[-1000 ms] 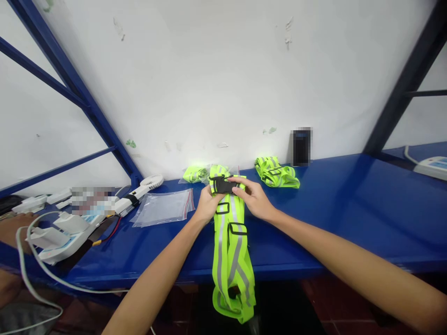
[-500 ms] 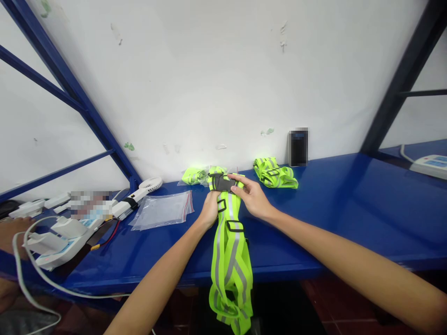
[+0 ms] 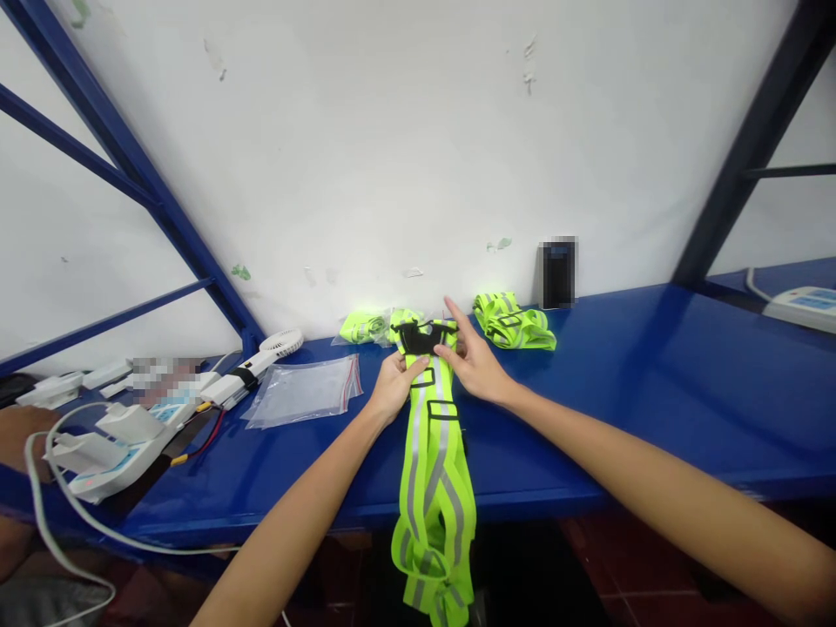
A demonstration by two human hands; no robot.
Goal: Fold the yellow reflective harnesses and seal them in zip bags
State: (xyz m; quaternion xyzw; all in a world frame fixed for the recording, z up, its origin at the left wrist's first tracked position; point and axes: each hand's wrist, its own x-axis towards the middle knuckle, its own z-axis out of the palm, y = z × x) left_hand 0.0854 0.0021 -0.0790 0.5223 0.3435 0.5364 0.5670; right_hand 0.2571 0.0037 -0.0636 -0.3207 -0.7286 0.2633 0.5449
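A neon-yellow reflective vest (image 3: 418, 475) of straps with grey stripes hangs in a long bundle over the table's front edge. At its top end is a black buckle (image 3: 424, 338). My left hand (image 3: 394, 383) grips the bundle from the left just below the buckle, thumb across the front. My right hand (image 3: 480, 366) holds the right side of the top end, its thumb by the buckle's lower edge and its index finger pointing up and away. The other fingertips are hidden behind the straps. Black strap sliders (image 3: 442, 410) sit lower down.
Flat clear zip bags (image 3: 306, 392) lie left of my hands. Behind are a bagged yellow vest (image 3: 362, 326) and a folded yellow vest (image 3: 515, 322). A dark phone-like object (image 3: 557, 274) leans on the wall. A power strip (image 3: 124, 453), cables and a white fan (image 3: 282, 342) occupy the left, beside another person's hand (image 3: 26, 435).
My right index finger has lifted off the buckle and now points up. My left thumb has come over the front of the straps, and the buckle end has tilted slightly.
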